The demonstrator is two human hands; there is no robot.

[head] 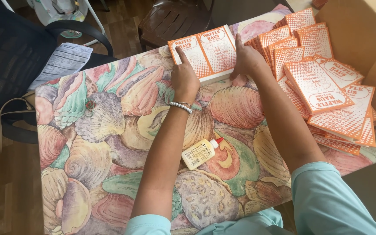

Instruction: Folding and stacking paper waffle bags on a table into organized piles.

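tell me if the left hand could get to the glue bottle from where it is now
Probably yes. The glue bottle lies on its side on the bare tablecloth, just beside the left forearm, with nothing over it. The left hand rests on the orange-and-white stack and would only need to draw back.

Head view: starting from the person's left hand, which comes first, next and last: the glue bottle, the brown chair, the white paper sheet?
From the left hand:
1. Brown chair, just past the table's far edge.
2. Glue bottle, lying on the table nearer the person.
3. White paper sheet, far left, on the dark chair.
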